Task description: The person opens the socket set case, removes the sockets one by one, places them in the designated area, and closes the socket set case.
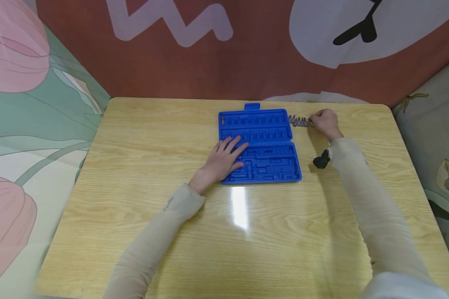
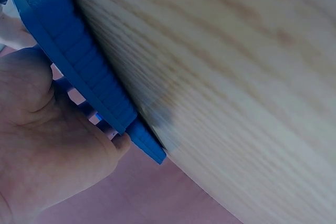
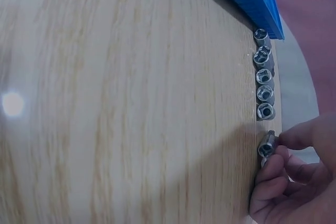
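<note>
A blue plastic socket case (image 1: 262, 164) lies unfolded on the table, its moulded slots facing up. One small metal socket (image 1: 222, 120) sits in the top left slot. My left hand (image 1: 221, 160) rests on the case's left side with fingers spread; in the left wrist view the palm is beside the case's ribbed edge (image 2: 89, 61). To the right of the case runs a row of metal sockets (image 1: 300, 121). At the row's right end my right hand (image 1: 325, 122) pinches a socket (image 3: 267, 145) between thumb and fingers, tilted and apart from the others.
The wood-grain table (image 1: 153, 137) stretches left and front of the case. A black device (image 1: 321, 160) sits at the right wrist. Printed fabric (image 1: 254, 70) hangs behind the table's back edge, close to the sockets.
</note>
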Demonstrator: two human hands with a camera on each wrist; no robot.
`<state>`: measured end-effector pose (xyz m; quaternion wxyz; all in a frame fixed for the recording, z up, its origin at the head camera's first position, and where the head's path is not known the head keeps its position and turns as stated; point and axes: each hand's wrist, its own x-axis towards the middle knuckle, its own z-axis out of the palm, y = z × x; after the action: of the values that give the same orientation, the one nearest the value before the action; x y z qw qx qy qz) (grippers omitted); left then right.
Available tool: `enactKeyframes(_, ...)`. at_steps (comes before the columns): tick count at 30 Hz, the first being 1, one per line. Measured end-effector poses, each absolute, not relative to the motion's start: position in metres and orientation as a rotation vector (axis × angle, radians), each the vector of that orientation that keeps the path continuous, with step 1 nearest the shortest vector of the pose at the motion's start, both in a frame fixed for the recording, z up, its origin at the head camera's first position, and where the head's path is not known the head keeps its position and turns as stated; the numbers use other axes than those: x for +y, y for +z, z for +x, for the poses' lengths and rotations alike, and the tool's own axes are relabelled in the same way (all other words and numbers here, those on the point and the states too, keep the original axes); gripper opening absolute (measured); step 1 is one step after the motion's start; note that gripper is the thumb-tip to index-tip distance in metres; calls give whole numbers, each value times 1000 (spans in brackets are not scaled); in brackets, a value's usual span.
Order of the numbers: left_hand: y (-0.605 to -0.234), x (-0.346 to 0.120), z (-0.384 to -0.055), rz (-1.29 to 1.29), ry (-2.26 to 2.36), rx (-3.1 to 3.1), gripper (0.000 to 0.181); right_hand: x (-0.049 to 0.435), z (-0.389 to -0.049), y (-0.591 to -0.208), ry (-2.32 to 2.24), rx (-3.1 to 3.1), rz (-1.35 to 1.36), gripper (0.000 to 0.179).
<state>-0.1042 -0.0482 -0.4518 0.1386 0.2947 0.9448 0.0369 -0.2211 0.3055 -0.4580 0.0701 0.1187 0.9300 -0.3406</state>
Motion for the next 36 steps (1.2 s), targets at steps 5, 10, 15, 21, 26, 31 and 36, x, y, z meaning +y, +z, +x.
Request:
enactKeyframes(5, -450, -48, -104, 854, 114, 2728, 63, 306, -221, -459, -1001, 2801, 323, 35)
enactKeyframes(10, -448, -49, -104, 859, 119, 2731, 63, 306, -220, -460, -1024, 2767, 290, 36)
enactKeyframes(15, -447, -49, -104, 857, 119, 2734, 63, 305, -219, -460, -1050, 2783, 283, 36)
enactKeyframes(21, -451, -49, -105, 860, 113, 2725, 63, 305, -218, -459, -1044, 2792, 310, 34)
enactKeyframes(26, -453, -49, -105, 863, 117, 2724, 63, 305, -217, -458, -1030, 2782, 337, 35)
enactKeyframes(31, -454, -50, -105, 859, 115, 2718, 63, 303, -218, -461, -1024, 2801, 338, 33)
enactKeyframes(36, -457, -51, -107, 865, 120, 2723, 64, 302, -220, -461, -1003, 2806, 347, 33)
